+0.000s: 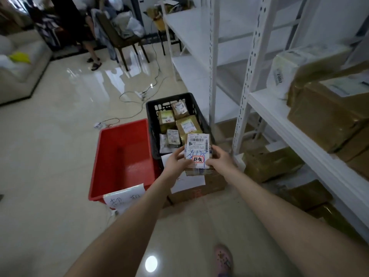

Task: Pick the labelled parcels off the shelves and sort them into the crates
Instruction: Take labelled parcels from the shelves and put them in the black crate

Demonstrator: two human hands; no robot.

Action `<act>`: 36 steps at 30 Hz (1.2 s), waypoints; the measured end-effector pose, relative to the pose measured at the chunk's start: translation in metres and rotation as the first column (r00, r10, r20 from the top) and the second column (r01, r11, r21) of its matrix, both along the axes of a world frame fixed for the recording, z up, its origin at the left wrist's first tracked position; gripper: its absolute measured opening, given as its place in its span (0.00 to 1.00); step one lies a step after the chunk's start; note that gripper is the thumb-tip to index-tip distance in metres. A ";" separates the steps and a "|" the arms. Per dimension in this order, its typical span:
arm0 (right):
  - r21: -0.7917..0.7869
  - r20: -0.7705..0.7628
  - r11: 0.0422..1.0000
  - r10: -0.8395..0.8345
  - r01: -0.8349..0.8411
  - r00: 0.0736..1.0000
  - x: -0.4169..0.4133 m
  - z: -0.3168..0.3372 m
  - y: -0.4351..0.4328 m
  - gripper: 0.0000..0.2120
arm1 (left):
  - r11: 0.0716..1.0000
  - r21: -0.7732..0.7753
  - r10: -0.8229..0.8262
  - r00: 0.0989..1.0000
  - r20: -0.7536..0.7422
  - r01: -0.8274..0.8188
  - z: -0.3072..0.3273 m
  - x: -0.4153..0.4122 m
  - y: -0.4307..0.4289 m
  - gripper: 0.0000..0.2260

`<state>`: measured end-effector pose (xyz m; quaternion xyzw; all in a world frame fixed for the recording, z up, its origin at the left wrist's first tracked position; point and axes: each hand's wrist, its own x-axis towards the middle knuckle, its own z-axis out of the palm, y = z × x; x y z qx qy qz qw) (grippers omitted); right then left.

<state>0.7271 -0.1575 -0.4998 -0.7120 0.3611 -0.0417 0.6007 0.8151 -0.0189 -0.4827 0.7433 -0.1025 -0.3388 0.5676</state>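
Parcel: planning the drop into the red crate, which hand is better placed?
Left, probably: the left hand and right hand both grip the parcel, but the left sits nearer the red crate.

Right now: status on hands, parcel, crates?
One labelled parcel gripped by left hand and right hand. Held above near end of black crate, several parcels inside. Alongside, red crate, no parcels visible. Path unobstructed.

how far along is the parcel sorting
Partly done: several parcels lie in the black crate; none shows in the red crate. In hand: the left hand and right hand hold one labelled parcel over the black crate's near end. Left: brown boxes sit on the shelves at right.
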 end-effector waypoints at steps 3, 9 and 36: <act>0.019 -0.019 0.999 0.035 -0.035 0.999 0.042 -0.012 -0.028 0.33 | 0.996 0.034 0.078 0.997 -0.014 -0.078 -0.012 0.032 -0.026 0.26; 0.080 -0.035 0.994 0.076 -0.073 0.997 0.124 -0.029 -0.058 0.33 | 0.985 0.046 0.167 0.983 -0.079 -0.164 -0.027 0.104 -0.054 0.22; 0.141 -0.314 0.990 0.029 0.017 0.949 0.387 -0.167 -0.083 0.32 | 0.858 0.506 0.120 0.992 -0.027 -0.090 -0.165 0.365 -0.106 0.20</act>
